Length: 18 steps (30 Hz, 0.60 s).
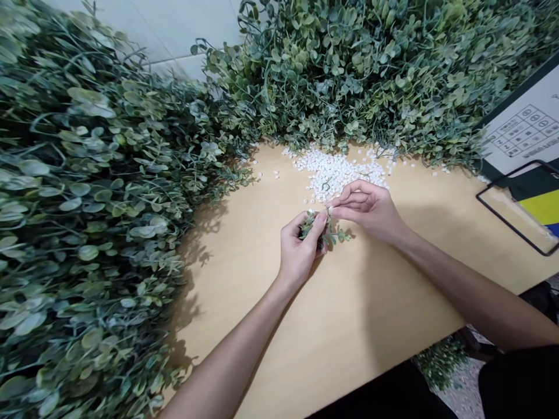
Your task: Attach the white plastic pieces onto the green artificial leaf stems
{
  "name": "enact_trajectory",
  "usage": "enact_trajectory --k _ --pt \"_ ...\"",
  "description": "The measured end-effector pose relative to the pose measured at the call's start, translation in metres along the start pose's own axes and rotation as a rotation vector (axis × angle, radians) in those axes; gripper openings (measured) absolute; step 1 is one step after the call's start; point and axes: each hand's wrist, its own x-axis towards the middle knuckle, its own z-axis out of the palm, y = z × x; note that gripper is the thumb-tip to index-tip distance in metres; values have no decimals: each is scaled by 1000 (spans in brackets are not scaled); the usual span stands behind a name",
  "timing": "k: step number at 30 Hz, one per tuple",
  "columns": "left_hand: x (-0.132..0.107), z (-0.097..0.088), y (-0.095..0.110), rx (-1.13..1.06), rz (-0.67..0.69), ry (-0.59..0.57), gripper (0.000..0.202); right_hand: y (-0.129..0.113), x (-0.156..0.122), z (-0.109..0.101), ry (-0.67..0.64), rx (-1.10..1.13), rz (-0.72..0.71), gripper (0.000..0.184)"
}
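Note:
Over the middle of the table, my left hand (301, 241) is closed around an artificial leaf sprig (335, 235), whose green leaves poke out past the thumb and fingers. My right hand (371, 210) meets it from the right, thumb and fingertips pinched at the sprig's top. A small white bead-like piece seems to be at those fingertips, though it is too small to make out surely. Just beyond both hands lies a spread pile of small white bead-like pieces (334, 171), with a few thin green stems among them.
Heaps of artificial greenery (109, 192) line the left side and the back (349, 70) of the wooden table (244, 279). At the right stands a clipboard (524, 134) with a printed sheet and a black wire clip. More greenery (441, 361) shows below the table's front edge.

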Motion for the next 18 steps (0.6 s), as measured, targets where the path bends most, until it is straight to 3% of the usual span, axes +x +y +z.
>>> enact_trajectory --k 7,18 --pt "-1 2 2 -1 9 38 40 -1 -1 1 -9 -7 3 40" --pt "-2 0 1 58 48 0 39 -2 -1 0 -39 38 32 35"
